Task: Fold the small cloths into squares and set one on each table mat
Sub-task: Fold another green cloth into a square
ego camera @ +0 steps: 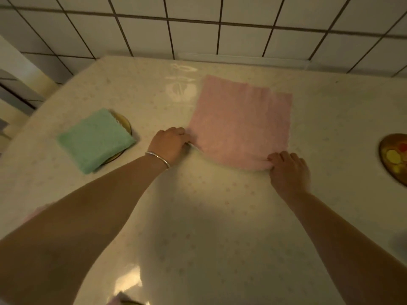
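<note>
Pink cloth [240, 122] lay spread flat on the worktop [220, 216], mid-frame toward the tiled wall [198, 25], its near edge bowed into a slight curve between the two hands. Left hand [169, 144] sat at the near-left corner, fingers curled, grip pinching that corner of the cloth; silver bangle [157, 158] on the left wrist. Right hand [288, 170] was at the near-right corner, fingers curled under, grip pinching the cloth edge there. Both forearms reached in from the bottom of the frame.

Green cloth [95, 139] was already folded to a thick square, resting on a round amber mat [125, 124] at the left side of the worktop, well apart from the pink one. It covered most of that mat; only a rim arc showed at the far-right and a sliver at the near side.

Second round mat [394, 157] was cut off by the right frame edge, with red and yellow spots on it, no cloth on the visible part.

Worktop was covered in a glossy pale sheet with a faint dotted pattern and glare patches. Frame was slightly motion-blurred.
</note>
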